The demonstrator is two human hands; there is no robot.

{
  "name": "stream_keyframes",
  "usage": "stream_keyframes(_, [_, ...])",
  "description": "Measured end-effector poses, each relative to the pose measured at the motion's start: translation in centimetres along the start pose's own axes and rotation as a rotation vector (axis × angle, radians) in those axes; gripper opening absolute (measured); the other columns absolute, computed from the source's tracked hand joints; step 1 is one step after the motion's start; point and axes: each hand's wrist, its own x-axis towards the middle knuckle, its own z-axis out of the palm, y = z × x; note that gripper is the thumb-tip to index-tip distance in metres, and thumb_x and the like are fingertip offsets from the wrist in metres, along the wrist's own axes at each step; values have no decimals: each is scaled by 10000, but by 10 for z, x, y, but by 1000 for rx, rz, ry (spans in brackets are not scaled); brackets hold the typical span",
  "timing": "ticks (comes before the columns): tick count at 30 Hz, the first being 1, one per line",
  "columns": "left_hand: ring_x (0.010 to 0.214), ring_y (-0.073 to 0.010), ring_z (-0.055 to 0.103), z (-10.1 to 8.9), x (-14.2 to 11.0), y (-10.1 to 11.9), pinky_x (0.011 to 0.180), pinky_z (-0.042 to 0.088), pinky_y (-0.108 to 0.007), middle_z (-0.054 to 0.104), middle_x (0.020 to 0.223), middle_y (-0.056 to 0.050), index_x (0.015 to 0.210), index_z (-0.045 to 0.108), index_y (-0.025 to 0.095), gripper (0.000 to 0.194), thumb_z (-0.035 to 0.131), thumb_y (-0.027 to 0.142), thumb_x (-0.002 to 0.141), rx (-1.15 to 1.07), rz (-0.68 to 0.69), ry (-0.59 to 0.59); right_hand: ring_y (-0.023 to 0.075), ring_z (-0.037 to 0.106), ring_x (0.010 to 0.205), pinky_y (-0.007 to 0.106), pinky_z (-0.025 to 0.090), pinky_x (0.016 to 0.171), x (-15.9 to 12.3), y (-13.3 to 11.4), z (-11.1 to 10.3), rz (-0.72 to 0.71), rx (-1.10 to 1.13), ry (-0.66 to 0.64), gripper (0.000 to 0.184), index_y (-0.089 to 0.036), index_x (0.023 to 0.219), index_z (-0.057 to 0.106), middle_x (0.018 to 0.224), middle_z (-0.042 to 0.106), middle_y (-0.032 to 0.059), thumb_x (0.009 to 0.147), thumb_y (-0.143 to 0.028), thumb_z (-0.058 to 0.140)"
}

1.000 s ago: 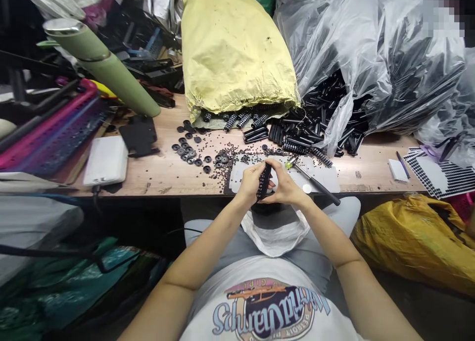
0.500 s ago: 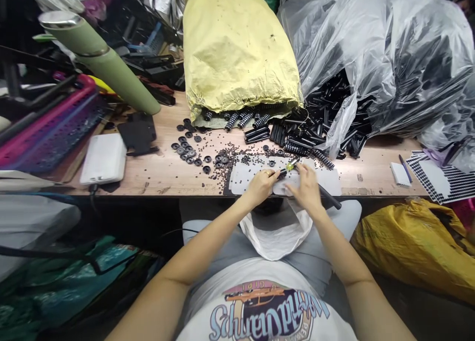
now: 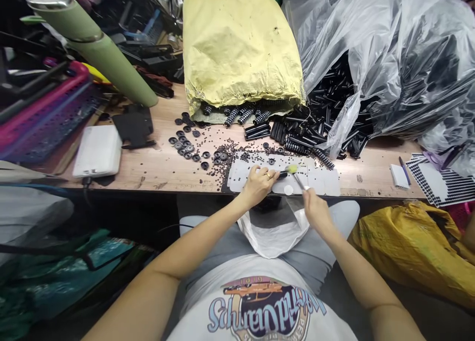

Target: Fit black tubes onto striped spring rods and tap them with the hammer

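My left hand (image 3: 261, 185) is closed around a short black tube (image 3: 283, 174), whose end points to the right over the pale board (image 3: 243, 182). In my right hand (image 3: 316, 211), closed around its handle, is a small hammer. The hammer's metal shaft (image 3: 299, 182) slants up to the left, and its yellow-green head (image 3: 292, 169) is at the tube's right end. Whether head and tube touch, I cannot tell. A white round spot (image 3: 288, 189) shows on the board below the tube. Tiny dark rings (image 3: 232, 150) are scattered on and around the board.
Black caps (image 3: 189, 148) lie to the left. Behind the board, a yellow sack (image 3: 241, 44) spills studded black rollers (image 3: 245, 115), beside black tubes (image 3: 322, 123) under clear plastic bags (image 3: 386, 69). A white box (image 3: 98, 150) and green flask (image 3: 107, 54) stand left; a notepad (image 3: 400, 175) lies right.
My right hand has moved from beside the hammer's head down and right to its handle, and is now closed on it. My left hand keeps the tube in nearly the same place.
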Motion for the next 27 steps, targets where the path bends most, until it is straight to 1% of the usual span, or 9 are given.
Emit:
stream_keyframes(2, [1156, -260, 564, 3, 0, 8, 1062, 320, -496, 637, 1221, -152, 1289, 568, 166, 410, 325, 179, 958, 61, -9, -25, 165, 503, 476, 257, 279, 524, -2, -6, -3, 11, -30, -50, 416, -202, 822, 521, 570, 533, 5, 1002, -455, 244])
stream_keyframes(8, [1449, -344, 180, 20, -5, 37, 1180, 154, -501, 267, 1522, -259, 1444, 310, -30, 791, 443, 524, 895, 148, -12, -134, 153, 544, 514, 241, 369, 533, -9, -50, -31, -168, 291, 144, 479, -224, 879, 524, 615, 567, 7, 993, -516, 161])
stream_keyframes(10, [1455, -340, 155, 25, -7, 39, 1181, 153, -508, 255, 1526, -261, 1455, 276, -35, 781, 410, 502, 903, 141, -9, -141, 153, 570, 541, 240, 382, 541, -10, -64, -23, -220, 262, 87, 487, -210, 911, 541, 666, 612, 31, 997, -500, 159])
stream_keyframes(14, [1431, -299, 258, 25, -3, 30, 1170, 204, -489, 326, 1511, -217, 1450, 306, 14, 592, 362, 277, 922, 145, 6, -108, 177, 624, 608, 245, 343, 553, -8, -76, 7, -190, -83, -212, 374, -187, 993, 575, 766, 689, 70, 1004, -420, 283])
stream_keyframes(17, [1314, -296, 442, 15, 9, 25, 1085, 356, -453, 479, 1396, -219, 1372, 432, 39, 487, 387, 208, 917, 125, -44, -111, 184, 642, 657, 243, 309, 564, -4, -69, 9, -182, -138, -240, 346, -198, 1016, 573, 796, 701, 60, 1015, -384, 281])
stream_keyframes(20, [1056, -264, 595, 1, 15, 31, 899, 485, -396, 645, 1089, -180, 1203, 579, 89, 359, 365, 139, 919, 66, -145, -153, 180, 625, 650, 247, 265, 558, 4, -49, -5, -112, -141, -111, 364, -190, 954, 566, 761, 684, 53, 1024, -375, 260])
stream_keyframes(22, [949, -241, 602, -9, 15, 36, 819, 502, -355, 652, 962, -139, 1118, 620, 124, 305, 384, 166, 930, -4, -98, -186, 171, 601, 625, 251, 229, 554, 14, -29, -13, -45, -197, -40, 351, -184, 925, 561, 742, 673, 52, 1021, -383, 288])
stream_keyframes(24, [913, -237, 590, -18, 21, 33, 777, 501, -340, 640, 968, -139, 1090, 634, 129, 291, 400, 223, 944, -43, -69, -190, 162, 579, 609, 257, 200, 555, 25, -8, -15, 2, -264, -9, 333, -181, 923, 562, 744, 670, 55, 1013, -397, 326])
stream_keyframes(27, [962, -272, 564, -28, 48, 1, 771, 483, -376, 598, 1086, -212, 1119, 628, 66, 363, 322, 123, 931, 72, -335, -65, 160, 570, 622, 264, 204, 559, 39, 14, -7, 29, -325, -17, 337, -174, 933, 573, 778, 672, 67, 1002, -420, 353])
